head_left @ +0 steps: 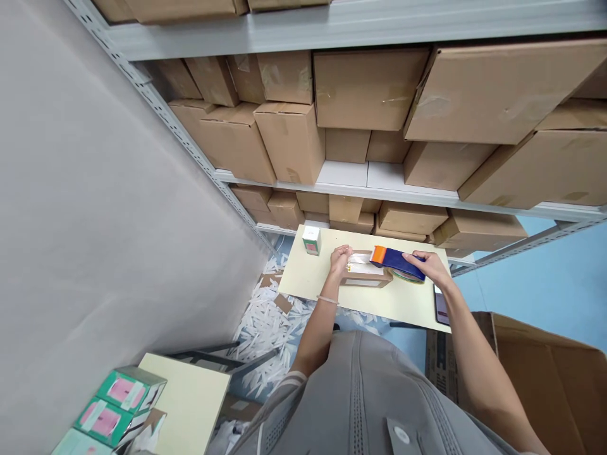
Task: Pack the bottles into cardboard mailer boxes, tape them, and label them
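Observation:
A small cardboard box (367, 281) lies on the pale yellow table (303, 278), with a white strip along its top. My left hand (340, 259) has its fingers closed at the box's left end; whether they pinch the box or something on it, I cannot make out. In my right hand (429, 265) is a blue tape dispenser (401, 262) with an orange front end (378, 254). The dispenser's front is over the right part of the box top, and a tape roll shows along its underside.
A small white and green box (312, 240) stands at the table's left. A phone or tablet (441, 306) lies at the right edge. Shelves (332, 186) full of cardboard boxes rise behind. An open carton (545, 379) stands at right; paper strips (268, 322) cover the floor.

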Tool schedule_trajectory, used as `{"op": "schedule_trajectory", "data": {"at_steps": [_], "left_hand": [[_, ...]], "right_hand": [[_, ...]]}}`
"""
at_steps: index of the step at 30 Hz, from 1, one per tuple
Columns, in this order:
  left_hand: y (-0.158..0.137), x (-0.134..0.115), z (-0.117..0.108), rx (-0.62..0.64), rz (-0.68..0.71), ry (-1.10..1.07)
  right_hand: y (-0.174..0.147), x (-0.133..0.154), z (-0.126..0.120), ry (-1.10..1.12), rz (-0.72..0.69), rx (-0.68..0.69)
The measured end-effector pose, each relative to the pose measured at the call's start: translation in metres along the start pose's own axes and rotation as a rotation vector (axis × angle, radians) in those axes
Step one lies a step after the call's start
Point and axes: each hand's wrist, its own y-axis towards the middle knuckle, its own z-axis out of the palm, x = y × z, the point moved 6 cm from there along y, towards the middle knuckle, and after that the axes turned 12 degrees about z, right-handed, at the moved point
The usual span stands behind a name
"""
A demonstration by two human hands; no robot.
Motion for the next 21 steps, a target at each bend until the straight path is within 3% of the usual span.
{"op": "schedule_trajectory", "data": {"at_steps": [8, 11, 16, 21], "left_hand": [[-0.003, 0.004, -0.029, -0.094, -0.197, -0.237], [-0.007, 0.007, -0.037, -0.095, -0.213, -0.303], [-0.015, 0.004, -0.036, 0.001, -0.064, -0.209], [-0.025, 0.001, -0.049, -0.22, 0.166, 0.063]], "right_hand": [[0.017, 0.006, -0.022, -0.145, -0.059, 0.088], [0.023, 0.007, -0.025, -0.246, -0.08, 0.109], [0.039, 0.033, -0.003, -0.54, -0.203, 0.076], [0.055, 0.068, 0.03, -0.76, -0.243, 0.076]]}}
